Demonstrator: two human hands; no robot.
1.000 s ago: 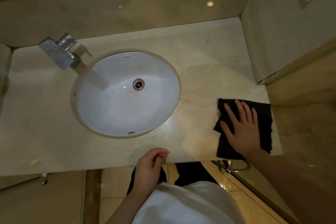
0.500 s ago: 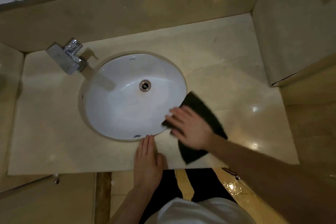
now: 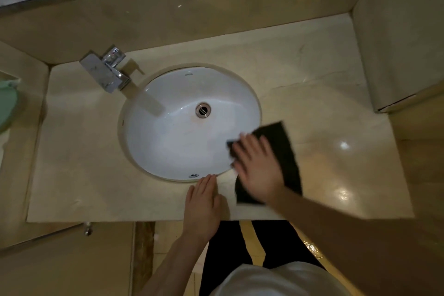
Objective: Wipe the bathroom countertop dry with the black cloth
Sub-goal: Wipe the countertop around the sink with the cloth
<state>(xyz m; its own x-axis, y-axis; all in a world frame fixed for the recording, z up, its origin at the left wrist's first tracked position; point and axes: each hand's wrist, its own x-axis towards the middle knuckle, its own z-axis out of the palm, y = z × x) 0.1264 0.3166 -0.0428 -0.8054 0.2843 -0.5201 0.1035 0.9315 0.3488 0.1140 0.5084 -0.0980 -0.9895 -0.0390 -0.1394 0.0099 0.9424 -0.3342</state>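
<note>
The black cloth [image 3: 282,149] lies flat on the beige marble countertop [image 3: 319,94], at the right rim of the sink. My right hand [image 3: 257,167] presses down on it with fingers spread and straight, covering its left half. The cloth's left corner hangs slightly over the basin edge. My left hand [image 3: 203,202] rests flat on the counter's front strip just below the sink, fingers together and pointing at the rim, holding nothing.
A white oval sink [image 3: 189,122] is set into the counter, with a chrome faucet [image 3: 105,73] at its back left. Tiled walls close the counter at the back and right [image 3: 398,38]. Wet glints show on the counter's right part [image 3: 343,145].
My right hand swept the cloth from the counter's right front corner leftward to the sink rim. My left hand moved up from the edge and now lies flat on the counter.
</note>
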